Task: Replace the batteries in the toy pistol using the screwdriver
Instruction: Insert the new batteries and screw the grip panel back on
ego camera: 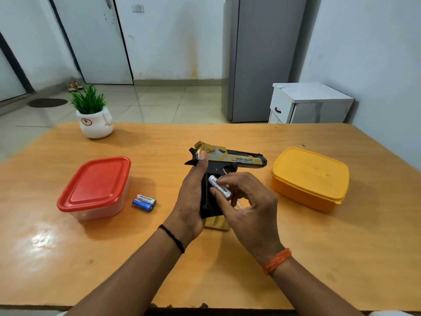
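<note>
The gold-and-black toy pistol [230,159] lay between the red-lidded plastic box [95,187] on the left and the yellow plastic box [309,179] on the right, on the wooden table [227,281].

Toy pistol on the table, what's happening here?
A person is mid battery swap. The left hand grips the toy pistol by its grip, with the battery bay open. The right hand pinches a white battery at the bay, not seated. Two more batteries lie on the table beside the red-lidded container.
</note>
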